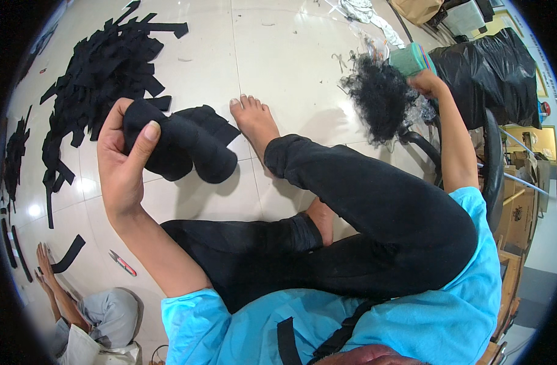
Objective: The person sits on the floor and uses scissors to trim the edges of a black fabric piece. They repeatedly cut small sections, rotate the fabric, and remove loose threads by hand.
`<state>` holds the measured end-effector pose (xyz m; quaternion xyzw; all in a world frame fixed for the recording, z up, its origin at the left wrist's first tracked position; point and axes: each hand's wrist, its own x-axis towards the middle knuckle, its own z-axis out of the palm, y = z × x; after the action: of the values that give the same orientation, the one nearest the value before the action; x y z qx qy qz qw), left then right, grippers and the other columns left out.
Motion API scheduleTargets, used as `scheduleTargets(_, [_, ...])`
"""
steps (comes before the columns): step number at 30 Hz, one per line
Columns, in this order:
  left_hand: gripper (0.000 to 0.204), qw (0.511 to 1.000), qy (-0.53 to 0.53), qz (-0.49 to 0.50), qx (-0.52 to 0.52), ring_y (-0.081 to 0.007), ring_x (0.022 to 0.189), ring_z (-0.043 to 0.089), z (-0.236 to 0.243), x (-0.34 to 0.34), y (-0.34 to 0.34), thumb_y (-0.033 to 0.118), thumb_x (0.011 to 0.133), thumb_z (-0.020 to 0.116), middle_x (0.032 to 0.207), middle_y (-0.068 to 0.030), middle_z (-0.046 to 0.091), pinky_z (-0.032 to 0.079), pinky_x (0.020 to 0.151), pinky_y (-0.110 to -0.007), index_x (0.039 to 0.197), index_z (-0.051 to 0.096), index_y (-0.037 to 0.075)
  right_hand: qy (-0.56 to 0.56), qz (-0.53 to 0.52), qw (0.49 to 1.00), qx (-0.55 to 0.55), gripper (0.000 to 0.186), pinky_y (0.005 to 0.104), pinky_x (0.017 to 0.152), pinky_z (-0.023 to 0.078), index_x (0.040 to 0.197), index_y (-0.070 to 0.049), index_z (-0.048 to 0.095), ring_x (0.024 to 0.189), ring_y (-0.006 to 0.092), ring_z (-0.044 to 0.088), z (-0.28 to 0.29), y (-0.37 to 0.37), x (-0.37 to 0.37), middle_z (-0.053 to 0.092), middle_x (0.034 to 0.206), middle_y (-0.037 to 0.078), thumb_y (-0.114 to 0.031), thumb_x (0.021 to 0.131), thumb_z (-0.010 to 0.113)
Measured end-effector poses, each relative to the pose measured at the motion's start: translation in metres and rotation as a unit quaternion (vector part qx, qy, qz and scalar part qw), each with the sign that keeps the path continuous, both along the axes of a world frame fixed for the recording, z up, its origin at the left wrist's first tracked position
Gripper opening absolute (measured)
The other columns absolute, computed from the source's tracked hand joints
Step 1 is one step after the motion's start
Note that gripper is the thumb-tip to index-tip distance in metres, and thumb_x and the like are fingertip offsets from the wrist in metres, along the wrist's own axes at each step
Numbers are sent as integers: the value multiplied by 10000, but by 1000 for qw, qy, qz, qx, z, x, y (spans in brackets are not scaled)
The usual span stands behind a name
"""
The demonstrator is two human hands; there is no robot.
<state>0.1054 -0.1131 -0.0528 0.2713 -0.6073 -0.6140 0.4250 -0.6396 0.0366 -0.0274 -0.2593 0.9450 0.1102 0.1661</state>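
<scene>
Black fabric pieces (187, 146), bent over in thick folds, hang from my left hand (126, 140). Its thumb presses them against the curled fingers. Part of the cloth droops to the right, above the floor near my bare foot (254, 125). Out to the upper right, my right hand (429, 84) has its fingers curled, at the lower edge of a green rounded block-like object (411, 59). Whatever those fingers hold is hidden. Just left of that hand lies a fluffy tangle of black threads (380, 100), with crumpled clear plastic (417, 112) beside it.
A large heap of black fabric strips (102, 67) spreads over the tiled floor at upper left. Red-handled thread snips (123, 263) lie lower left, near another person's hand (44, 261) and a black strip (69, 254). A black plastic bag (488, 76) stands at right.
</scene>
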Motion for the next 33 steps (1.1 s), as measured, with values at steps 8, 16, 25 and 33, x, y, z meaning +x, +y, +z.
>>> scheduleTargets(8, [283,1000,-12,-9,-10,-75,883,629,1,-7,0,200,963,784,952,5,664,476,849,-226,1139,611,60,-28,180,977,-107,490,445,912,559,1135,6,757,1029,286,725,5,9,1,767,1031,140,-390,863,856])
scheduleTargets(16, [249,995,-44,-86,-20,-71,803,599,14,-34,24,174,899,815,883,15,637,477,735,-225,1062,668,55,-273,401,789,-377,484,377,1025,533,1365,-5,659,1211,248,670,18,-84,265,696,1353,150,-288,980,732])
scheduleTargets(25, [170,980,-52,-97,-164,-135,858,622,29,-20,26,20,818,800,902,-43,668,486,764,-290,965,716,3,-558,471,659,-181,272,259,770,445,1004,-31,669,881,72,575,53,-89,459,600,931,5,-266,942,791])
scheduleTargets(33, [273,971,-77,20,-225,-155,863,609,6,-52,27,63,815,801,927,-55,652,492,814,-311,1032,644,10,-579,409,616,-344,217,223,689,417,931,-57,628,794,25,517,65,-71,475,588,837,-52,-236,1030,701])
